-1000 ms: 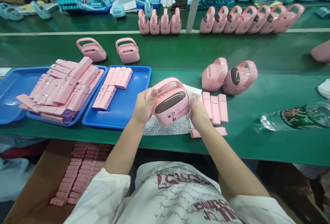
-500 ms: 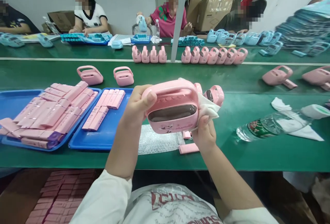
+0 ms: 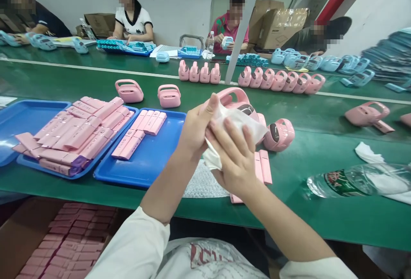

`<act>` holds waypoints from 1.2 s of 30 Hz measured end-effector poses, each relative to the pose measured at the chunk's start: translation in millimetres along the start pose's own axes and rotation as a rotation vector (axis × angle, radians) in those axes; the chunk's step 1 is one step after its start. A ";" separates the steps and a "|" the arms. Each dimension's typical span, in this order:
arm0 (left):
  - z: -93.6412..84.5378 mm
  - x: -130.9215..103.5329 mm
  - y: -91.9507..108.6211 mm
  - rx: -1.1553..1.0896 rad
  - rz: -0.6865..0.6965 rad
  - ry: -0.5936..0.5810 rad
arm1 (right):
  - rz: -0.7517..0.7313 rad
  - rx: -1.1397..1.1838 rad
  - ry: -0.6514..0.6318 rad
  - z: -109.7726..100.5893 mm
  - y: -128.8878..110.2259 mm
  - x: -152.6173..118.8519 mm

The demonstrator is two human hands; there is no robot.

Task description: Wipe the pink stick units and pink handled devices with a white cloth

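My left hand grips a pink handled device held above the green table. Most of the device is hidden behind my hands. My right hand presses a white cloth flat against the near face of the device. Below my hands lie a sheet of bubble wrap and a few pink bar-shaped parts. Another pink device lies on its side just to the right.
Two blue trays with several pink bars sit to the left. A water bottle lies at the right. Rows of pink devices stand further back. A box of pink bars is under the table. Other people work across the table.
The device has turned away from me, and my right hand has come over its near face with the cloth. The camera has tilted up a little.
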State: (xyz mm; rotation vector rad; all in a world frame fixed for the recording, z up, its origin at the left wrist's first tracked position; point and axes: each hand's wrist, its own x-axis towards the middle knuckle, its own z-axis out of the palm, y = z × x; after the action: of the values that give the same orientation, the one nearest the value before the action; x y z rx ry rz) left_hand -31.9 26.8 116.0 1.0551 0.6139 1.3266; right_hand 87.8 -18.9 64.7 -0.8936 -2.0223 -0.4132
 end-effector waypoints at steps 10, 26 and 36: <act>-10.7 26.7 -18.6 -0.131 0.082 0.024 | 0.502 0.354 0.319 31.1 -4.7 -26.0; 6.3 18.2 -17.6 -0.415 -0.132 -0.101 | 1.070 1.141 0.706 4.9 26.0 3.1; 13.5 5.7 -15.9 -0.382 -0.178 0.011 | 1.153 1.199 0.749 0.7 26.7 0.2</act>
State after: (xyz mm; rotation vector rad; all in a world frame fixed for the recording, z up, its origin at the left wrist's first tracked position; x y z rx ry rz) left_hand -11.7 30.2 109.0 0.6667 0.4291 1.2325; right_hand 106.6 0.0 63.4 -0.7448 -0.5655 0.9010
